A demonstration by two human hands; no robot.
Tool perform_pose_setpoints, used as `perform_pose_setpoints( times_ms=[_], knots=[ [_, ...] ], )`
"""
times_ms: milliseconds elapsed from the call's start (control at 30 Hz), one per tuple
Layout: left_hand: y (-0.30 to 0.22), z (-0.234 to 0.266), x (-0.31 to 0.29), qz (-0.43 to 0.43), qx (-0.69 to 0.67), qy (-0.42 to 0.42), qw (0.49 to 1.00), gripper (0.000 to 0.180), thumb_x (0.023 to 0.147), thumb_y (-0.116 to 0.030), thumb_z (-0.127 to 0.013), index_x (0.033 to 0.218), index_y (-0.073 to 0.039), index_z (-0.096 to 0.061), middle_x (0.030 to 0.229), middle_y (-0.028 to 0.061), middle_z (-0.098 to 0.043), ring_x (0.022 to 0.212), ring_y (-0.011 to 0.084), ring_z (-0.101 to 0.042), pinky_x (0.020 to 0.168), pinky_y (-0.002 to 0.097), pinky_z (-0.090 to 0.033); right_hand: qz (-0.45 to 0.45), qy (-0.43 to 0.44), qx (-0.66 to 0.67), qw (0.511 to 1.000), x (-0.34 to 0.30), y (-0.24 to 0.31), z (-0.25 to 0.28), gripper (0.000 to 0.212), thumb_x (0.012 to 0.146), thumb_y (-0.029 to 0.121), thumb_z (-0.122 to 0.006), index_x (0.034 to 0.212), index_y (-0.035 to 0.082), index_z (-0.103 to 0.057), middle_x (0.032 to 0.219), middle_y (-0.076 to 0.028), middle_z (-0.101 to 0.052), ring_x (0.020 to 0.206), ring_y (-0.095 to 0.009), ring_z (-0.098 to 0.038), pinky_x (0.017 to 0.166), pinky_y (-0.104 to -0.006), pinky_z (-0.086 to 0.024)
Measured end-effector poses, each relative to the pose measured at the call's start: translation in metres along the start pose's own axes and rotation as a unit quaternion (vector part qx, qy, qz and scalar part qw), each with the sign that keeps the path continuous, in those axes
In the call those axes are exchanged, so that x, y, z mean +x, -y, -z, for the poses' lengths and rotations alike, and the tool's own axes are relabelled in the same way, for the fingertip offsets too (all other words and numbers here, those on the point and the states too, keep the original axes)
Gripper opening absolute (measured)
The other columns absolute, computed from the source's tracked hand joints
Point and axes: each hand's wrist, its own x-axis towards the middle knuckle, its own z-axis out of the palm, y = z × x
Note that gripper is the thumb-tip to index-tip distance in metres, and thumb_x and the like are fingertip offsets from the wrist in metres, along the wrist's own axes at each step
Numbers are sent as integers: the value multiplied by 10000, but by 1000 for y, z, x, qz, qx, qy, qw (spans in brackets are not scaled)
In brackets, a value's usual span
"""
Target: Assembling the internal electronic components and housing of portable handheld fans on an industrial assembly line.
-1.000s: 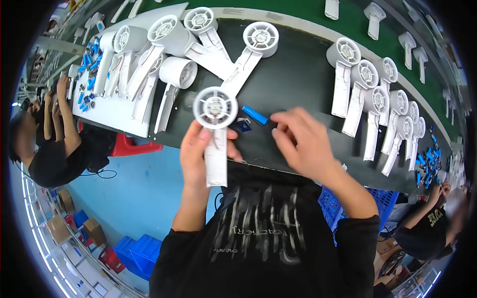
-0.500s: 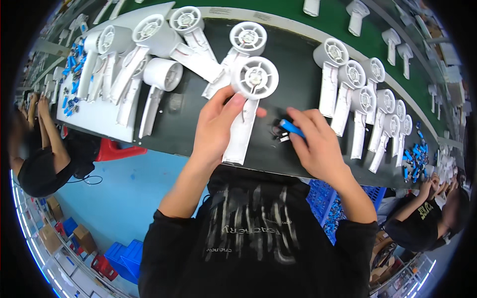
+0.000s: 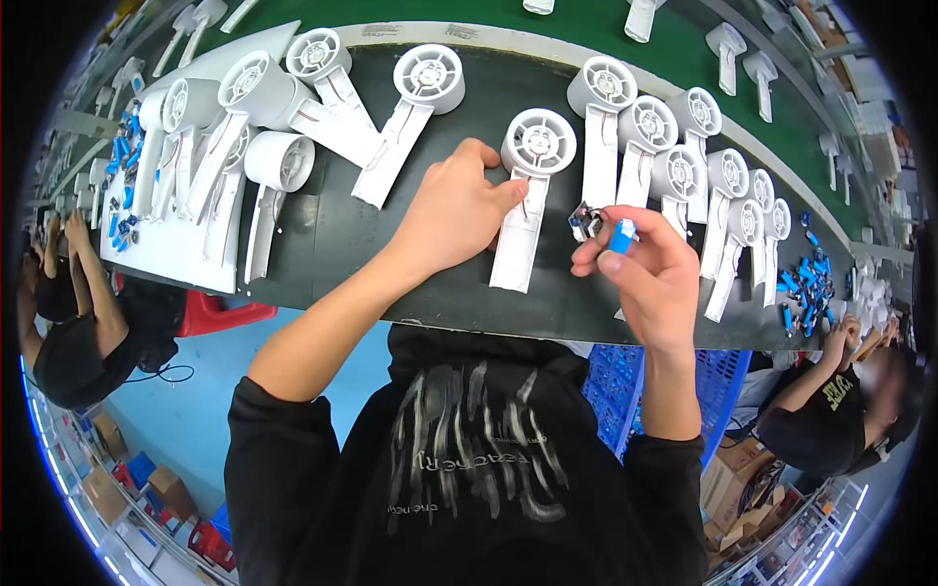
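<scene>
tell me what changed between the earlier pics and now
The left hand has carried its white fan housing rightward and away from the body, beside the right-hand group of fan housings. The right hand has picked up the blue cylindrical battery from the black table, with a small circuit board. The other fan housings stayed put.

Pale lettering [image 3: 489, 460] across wearer's black shirt [image 3: 459, 532]; yellow lettering [image 3: 838, 389] on co-worker's shirt [image 3: 809, 426]; conveyor rim [image 3: 532, 44] print [image 3: 461, 32] too small.
</scene>
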Motion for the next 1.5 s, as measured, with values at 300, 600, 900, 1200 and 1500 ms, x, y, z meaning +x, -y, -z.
perform_pose_setpoints(
  times_ms=[300, 600, 900, 1200, 1500],
  knots=[
    [0, 39, -57, 29, -155, 92, 983, 328, 926, -253, -557, 1034, 56, -583, 780, 86, -642, 605, 85, -580, 511, 217, -463, 305, 40, -364, 879, 1, -21, -25, 311, 707, -136, -617, 1012, -72, -600, 980, -163, -556, 866, -262, -612, 739, -346, -522],
    [46, 33, -66, -40, -432, 97, 896, 273, 893, -82, -481, 1100, 85, -541, 916, 191, -637, 650, 185, -600, 518, 279, -483, 382, 98, -442, 806, 7, -39, -67, 326, 634, -41, -682, 957, -15, -644, 947, -117, -590, 863, -300, -584, 732, -369, -492],
    [56, 35, -55, -224, -386, 40, 894, 276, 903, -107, -476, 1141, 18, -542, 1277, 240, -514, 1154, 235, -499, 965, 350, -388, 183, 58, -331, 924, 16, -26, -57, 259, 760, -43, -642, 1017, -48, -613, 1042, -162, -584, 778, -172, -577, 666, -258, -476],
    [44, 38, -59, -399, -36, -83, 912, 312, 889, -218, -543, 1069, 13, -653, 1328, 288, -456, 1356, 369, -262, 1099, 452, -149, 266, 153, -344, 888, 41, -29, -73, 272, 671, -37, -673, 941, -4, -666, 935, -106, -557, 725, -162, -561, 602, -265, -451],
    [52, 34, -71, -257, -182, 8, 949, 271, 848, -11, -594, 1095, 96, -558, 951, 166, -651, 835, 179, -621, 731, 270, -488, 197, 202, -367, 886, 46, -18, -61, 113, 731, 11, -702, 828, -5, -645, 771, -71, -581, 616, -144, -562, 537, -245, -439]
  ],
)
